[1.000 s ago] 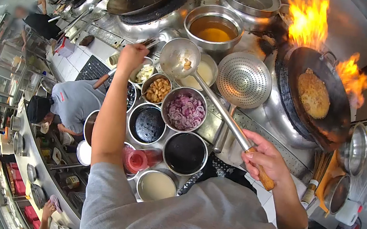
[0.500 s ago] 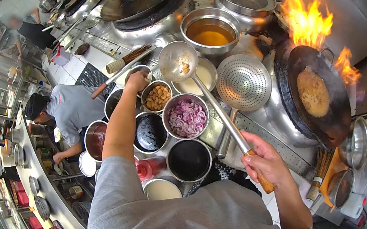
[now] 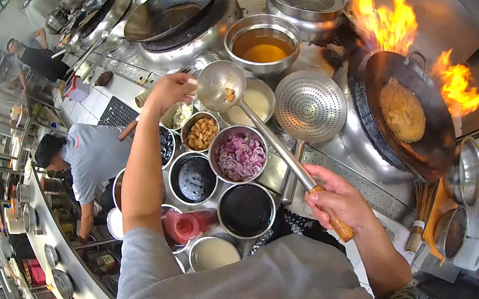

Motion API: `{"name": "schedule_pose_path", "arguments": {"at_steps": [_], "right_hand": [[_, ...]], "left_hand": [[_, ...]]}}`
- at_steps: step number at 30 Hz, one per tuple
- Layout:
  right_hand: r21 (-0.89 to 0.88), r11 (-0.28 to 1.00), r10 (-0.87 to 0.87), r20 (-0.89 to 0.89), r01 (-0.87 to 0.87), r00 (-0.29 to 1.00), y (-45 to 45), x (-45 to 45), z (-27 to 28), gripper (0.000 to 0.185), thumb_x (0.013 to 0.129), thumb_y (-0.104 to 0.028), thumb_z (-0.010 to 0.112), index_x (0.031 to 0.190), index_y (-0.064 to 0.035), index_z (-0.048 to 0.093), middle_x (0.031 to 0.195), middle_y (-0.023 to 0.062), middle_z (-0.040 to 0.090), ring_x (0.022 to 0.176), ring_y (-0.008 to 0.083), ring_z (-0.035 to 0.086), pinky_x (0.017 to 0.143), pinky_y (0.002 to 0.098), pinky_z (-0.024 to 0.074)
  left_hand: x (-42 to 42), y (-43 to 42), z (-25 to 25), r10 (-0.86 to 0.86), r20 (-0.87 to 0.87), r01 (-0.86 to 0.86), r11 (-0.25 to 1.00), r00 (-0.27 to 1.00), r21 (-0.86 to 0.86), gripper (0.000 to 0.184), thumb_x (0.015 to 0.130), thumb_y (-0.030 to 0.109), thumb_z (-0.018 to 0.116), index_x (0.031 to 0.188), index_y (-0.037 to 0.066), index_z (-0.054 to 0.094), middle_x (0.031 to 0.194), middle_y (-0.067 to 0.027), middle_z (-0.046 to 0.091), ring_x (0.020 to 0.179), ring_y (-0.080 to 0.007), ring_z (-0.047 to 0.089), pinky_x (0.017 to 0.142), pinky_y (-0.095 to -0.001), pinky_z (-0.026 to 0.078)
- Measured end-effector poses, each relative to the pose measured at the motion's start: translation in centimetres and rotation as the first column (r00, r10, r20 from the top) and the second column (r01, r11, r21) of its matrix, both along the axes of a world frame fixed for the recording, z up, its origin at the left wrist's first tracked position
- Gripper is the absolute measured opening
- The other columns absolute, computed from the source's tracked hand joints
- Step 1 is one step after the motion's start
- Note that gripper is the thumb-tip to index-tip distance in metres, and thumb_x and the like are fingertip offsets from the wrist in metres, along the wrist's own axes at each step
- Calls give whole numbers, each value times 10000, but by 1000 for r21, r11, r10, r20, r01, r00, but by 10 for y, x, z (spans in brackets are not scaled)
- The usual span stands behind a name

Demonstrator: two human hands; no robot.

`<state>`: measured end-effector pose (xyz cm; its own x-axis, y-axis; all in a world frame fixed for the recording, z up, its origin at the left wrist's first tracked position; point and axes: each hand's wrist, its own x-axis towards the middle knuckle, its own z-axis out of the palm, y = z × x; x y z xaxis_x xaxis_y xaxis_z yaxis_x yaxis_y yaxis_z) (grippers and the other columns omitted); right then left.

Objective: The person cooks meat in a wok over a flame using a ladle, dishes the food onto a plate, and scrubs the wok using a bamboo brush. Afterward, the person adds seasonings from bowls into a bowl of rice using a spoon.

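Ladle [image 3: 213, 84] barely filled, few brown pieces [image 3: 230, 95]; right hand [image 3: 341, 204] grips its handle [image 3: 280, 148], left hand [image 3: 168, 93] pinches pale bit [image 3: 191, 81]; food [image 3: 403, 111] in wok [image 3: 433, 139] browned

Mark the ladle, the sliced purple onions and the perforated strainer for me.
Ladle [image 3: 216, 81], head view: bare inside of its bowl.
Sliced purple onions [image 3: 241, 157], head view: middle of the heap.
Perforated strainer [image 3: 311, 106], head view: middle of its holed disc.

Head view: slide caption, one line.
Right hand grips ladle, left hand near its bowl; flames rise behind a wok.

Head view, facing down, edges seemingly warped
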<state>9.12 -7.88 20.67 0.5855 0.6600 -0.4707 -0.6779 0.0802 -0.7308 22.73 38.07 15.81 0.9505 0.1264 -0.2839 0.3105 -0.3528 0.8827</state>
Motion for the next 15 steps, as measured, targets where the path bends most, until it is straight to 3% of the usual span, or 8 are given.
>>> {"name": "schedule_pose_path", "arguments": {"at_steps": [2, 3, 5, 10, 14, 15], "right_hand": [[125, 991, -37, -101, 50, 994, -10, -3, 3, 648, 937, -36, 558, 1527, -44, 290, 810, 57, 548, 523, 78, 524, 410, 229, 436], [146, 988, -40, -114, 57, 993, -15, -5, 7, 646, 937, -37, 555, 1526, -45, 291, 814, 59, 545, 523, 78, 522, 409, 228, 435], [187, 979, -58, -139, 83, 989, -29, -13, 16, 643, 937, -40, 550, 1526, -47, 291, 820, 62, 538, 524, 77, 518, 407, 226, 434], [181, 959, -201, -114, 219, 973, -73, -39, 32, 662, 926, -25, 549, 1536, -50, 293, 835, 91, 547, 512, 71, 503, 404, 237, 417], [225, 944, -240, -25, 240, 970, -116, -53, 37, 631, 952, -38, 555, 1530, -45, 302, 818, 78, 539, 537, 80, 514, 425, 234, 432], [223, 939, -265, -16, 262, 964, -126, -56, 40, 628, 962, -46, 557, 1533, -47, 296, 789, 63, 537, 535, 78, 510, 423, 235, 431]], "left_hand": [[11, -29, 11, -67, -27, 65, 994, 997, -83, 321, 943, 95, 648, 1238, -28, 620, 1083, -87, 686, 893, -160, 684, 782, -275, 593], [23, -33, -4, -53, 48, 56, 997, 997, -52, 363, 906, 73, 646, 1241, -66, 632, 1061, -143, 701, 887, -195, 698, 709, -300, 609], [36, -56, -3, -97, 91, 90, 993, 991, 81, 385, 883, 70, 658, 1244, -63, 635, 1061, -149, 699, 883, -207, 698, 733, -310, 615], [73, -129, 13, -209, 213, 162, 963, 955, 217, 372, 832, 72, 696, 1190, -33, 684, 966, -115, 726, 836, -167, 681, 679, -299, 569], [82, -200, 42, -333, 348, 258, 935, 877, 245, 314, 849, 187, 729, 1072, -33, 720, 903, -96, 749, 795, -163, 687, 751, -319, 546], [95, -212, 35, -366, 438, 237, 917, 821, 322, 308, 843, 213, 722, 1008, -47, 720, 929, -165, 752, 848, -254, 724, 791, -351, 548]]}}
